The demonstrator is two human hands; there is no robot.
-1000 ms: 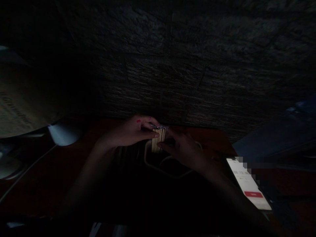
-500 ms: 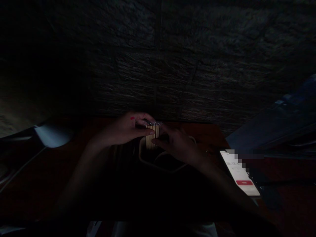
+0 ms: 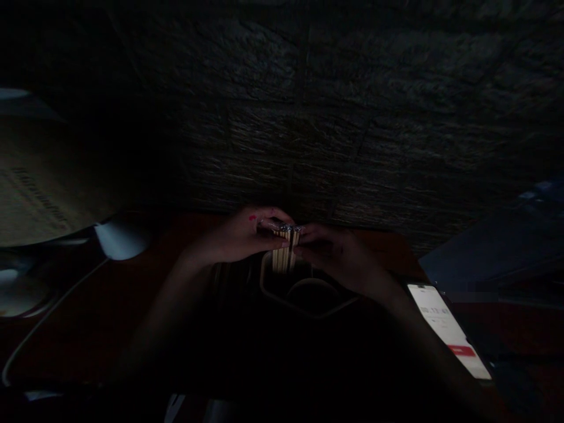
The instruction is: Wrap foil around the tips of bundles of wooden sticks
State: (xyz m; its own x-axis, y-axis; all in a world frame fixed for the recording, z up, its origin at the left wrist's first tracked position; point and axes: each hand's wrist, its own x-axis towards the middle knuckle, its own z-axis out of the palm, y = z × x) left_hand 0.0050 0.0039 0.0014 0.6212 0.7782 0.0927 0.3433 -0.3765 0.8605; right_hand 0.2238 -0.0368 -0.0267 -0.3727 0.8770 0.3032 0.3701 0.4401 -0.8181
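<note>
Wooden sticks [image 3: 282,254], a tight bundle, pinched upright between left hand [image 3: 240,238] and right hand [image 3: 335,258] above a dim tray [image 3: 308,299] on the counter. Light, stiff, likely to scatter; best gripped mid-bundle.

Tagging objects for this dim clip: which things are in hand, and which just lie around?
In hand: bundle of thin sticks, pinched by left hand and right hand, over a pale-rimmed tray.

Lying about: lit phone, white lamp head, white cable.
</note>
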